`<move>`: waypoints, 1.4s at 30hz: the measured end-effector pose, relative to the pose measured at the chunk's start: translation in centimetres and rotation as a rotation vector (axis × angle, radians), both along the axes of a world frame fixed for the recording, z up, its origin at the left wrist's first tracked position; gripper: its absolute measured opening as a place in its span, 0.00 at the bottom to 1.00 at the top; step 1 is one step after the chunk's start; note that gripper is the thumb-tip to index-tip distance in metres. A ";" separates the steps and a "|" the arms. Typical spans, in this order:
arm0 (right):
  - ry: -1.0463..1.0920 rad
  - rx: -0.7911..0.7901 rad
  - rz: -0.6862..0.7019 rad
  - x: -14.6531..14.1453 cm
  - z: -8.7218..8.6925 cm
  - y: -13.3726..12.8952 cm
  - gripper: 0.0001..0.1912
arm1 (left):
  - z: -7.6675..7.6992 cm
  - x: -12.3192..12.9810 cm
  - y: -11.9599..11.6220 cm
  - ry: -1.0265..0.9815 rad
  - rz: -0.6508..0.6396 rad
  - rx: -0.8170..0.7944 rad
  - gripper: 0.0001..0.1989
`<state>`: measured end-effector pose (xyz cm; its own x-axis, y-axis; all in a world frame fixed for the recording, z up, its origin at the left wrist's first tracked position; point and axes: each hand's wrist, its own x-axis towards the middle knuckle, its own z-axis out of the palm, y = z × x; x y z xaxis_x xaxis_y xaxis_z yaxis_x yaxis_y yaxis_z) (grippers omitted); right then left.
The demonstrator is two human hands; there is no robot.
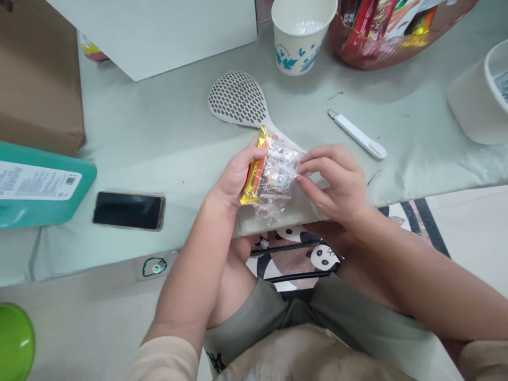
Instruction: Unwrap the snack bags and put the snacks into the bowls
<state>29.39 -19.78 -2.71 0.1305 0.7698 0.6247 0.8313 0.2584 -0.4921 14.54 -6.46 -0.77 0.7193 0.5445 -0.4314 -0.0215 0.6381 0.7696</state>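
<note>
Near the table's front edge, my left hand (237,173) is closed on a yellow and orange snack packet (254,172) and clear plastic packaging (281,174) beside it. A small wrapped item shows through the clear plastic. The fingertips of my right hand (331,180) pinch the right edge of that plastic. A white perforated skimmer (238,99) lies just beyond, the end of its handle hidden behind the packaging. To the right of it, a white utility knife (357,134) rests on the cloth.
A paper cup (302,37) and a reddish basket of snacks (377,50) stand at the back. A white container (482,95) is at the right. On the left are a phone (129,210), a teal bottle (79,182), a cardboard box (39,79) and a white box (166,32).
</note>
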 end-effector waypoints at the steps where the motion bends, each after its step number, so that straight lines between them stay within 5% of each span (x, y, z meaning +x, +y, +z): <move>1: 0.035 -0.012 -0.011 0.1 0.1 0.0 0.02 | 0.0 0.0 0.0 0.003 -0.011 0.001 0.13; 5: 0.229 -0.059 -0.114 0.3 0.2 -0.2 0.07 | -0.1 -0.3 -0.1 -0.003 -0.087 -0.015 0.13; 11: 0.683 -0.095 -0.161 1.1 0.2 0.1 0.16 | -0.4 -0.9 0.0 -0.009 -0.218 -0.010 0.28; 19: 1.116 -0.046 -0.254 2.6 -0.7 1.2 0.14 | 0.1 -1.3 -0.3 -0.048 -0.314 0.036 0.29; 25: 0.914 -0.037 -0.355 3.5 -1.9 0.9 0.08 | 0.1 -0.8 -0.6 -0.032 -0.142 0.071 0.29; 29: 0.647 -0.199 -0.157 1.7 -1.6 0.0 0.11 | -0.1 -0.2 -0.5 -0.029 0.002 0.095 0.28; 32: 0.667 -0.338 0.016 -0.4 -1.4 -0.3 0.18 | -0.1 0.2 -0.6 -0.037 0.101 0.117 0.25; 39: 0.894 -0.399 0.091 -2.0 -2.4 0.2 0.29 | -0.6 0.6 -2.0 -0.071 0.129 0.137 0.23; 42: 0.885 -0.375 0.096 -1.9 -2.7 0.4 0.28 | -0.9 0.5 -2.2 -0.005 0.112 0.269 0.23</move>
<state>27.49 -19.40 -5.37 0.3622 0.9312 0.0419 0.1030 0.0046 -0.9947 15.03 -8.70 -1.71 0.6501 0.7151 -0.2569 -0.0847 0.4041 0.9108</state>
